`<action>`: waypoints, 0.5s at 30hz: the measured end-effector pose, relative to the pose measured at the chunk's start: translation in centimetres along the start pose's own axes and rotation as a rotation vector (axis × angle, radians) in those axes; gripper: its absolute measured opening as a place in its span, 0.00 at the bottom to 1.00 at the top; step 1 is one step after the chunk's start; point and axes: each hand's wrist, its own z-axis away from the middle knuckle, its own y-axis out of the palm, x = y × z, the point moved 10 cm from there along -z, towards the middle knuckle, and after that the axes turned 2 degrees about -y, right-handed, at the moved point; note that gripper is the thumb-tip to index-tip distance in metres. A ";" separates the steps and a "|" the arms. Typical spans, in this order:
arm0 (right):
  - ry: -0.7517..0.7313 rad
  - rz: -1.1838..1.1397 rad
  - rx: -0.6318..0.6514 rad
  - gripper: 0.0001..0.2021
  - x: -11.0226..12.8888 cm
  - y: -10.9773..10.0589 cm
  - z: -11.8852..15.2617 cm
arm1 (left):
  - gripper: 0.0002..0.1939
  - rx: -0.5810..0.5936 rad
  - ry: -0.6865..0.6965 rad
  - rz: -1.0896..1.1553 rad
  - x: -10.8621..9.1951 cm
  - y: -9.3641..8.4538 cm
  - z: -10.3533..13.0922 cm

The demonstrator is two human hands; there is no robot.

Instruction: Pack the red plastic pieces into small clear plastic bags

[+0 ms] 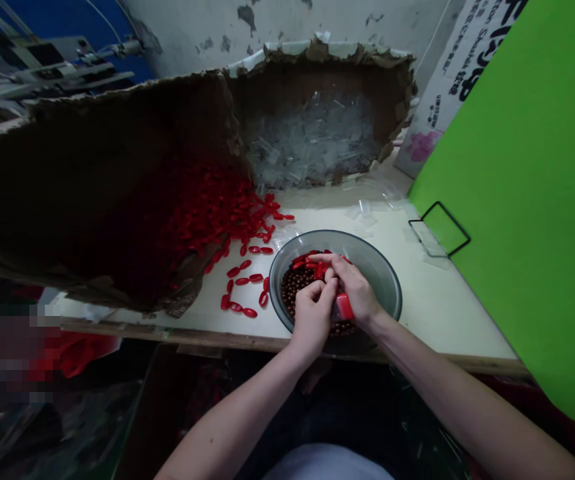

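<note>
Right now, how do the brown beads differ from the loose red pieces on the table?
The brown beads are round, while the red pieces are mostly long ovals. The brown beads are dark; the red pieces are bright. The brown beads lie inside the bowl; these red pieces lie beside it on the table. Both are small.

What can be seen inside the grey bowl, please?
Brown beads and, toward the far side, red pieces lie in the bowl. The left hand and right hand cover its middle, so what lies beneath is hidden.
</note>
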 end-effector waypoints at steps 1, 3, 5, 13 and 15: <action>-0.001 -0.016 0.007 0.22 -0.1 0.0 0.2 | 0.23 -0.004 0.017 -0.028 -0.2 0.0 0.2; 0.024 -0.064 0.018 0.21 -0.4 0.1 0.6 | 0.22 0.001 0.029 -0.052 -0.3 0.0 0.5; 0.074 -0.131 0.019 0.22 -0.8 0.4 0.8 | 0.21 0.032 -0.008 -0.028 0.0 0.3 0.6; 0.137 -0.331 -0.068 0.23 1.2 -2.7 0.0 | 0.22 0.071 -0.241 0.116 -0.6 -1.7 1.2; 0.067 -0.190 -0.224 0.19 2.1 -8.1 -0.3 | 0.21 -0.008 -0.228 0.111 -1.5 -5.4 2.0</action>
